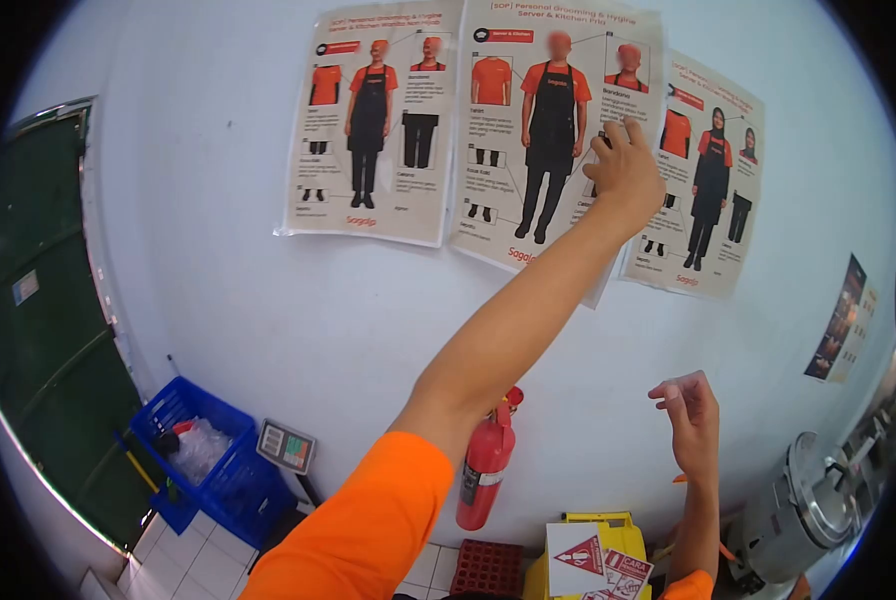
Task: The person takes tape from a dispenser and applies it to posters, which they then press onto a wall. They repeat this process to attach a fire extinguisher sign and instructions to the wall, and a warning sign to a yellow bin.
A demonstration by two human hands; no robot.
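Reaching up across the view, my left hand [628, 180] rests on the right side of the middle poster [490, 210], its fingers bent and apart on the paper. That poster's lower right corner hangs away from the wall. On either side are a left poster [313, 215] and a right poster [743, 250], both showing uniformed figures. The left hand and wrist overlap part of the right poster. Lower down, my right hand [693, 410] is raised in front of the wall, its fingers loosely bent, with nothing visible in it.
A red fire extinguisher [486, 470] hangs below the posters. Blue crates [238, 495] and a scale display [287, 446] stand at lower left, near a green door [43, 300]. A yellow object [535, 580] with signs and a metal pot [788, 520] are at lower right.
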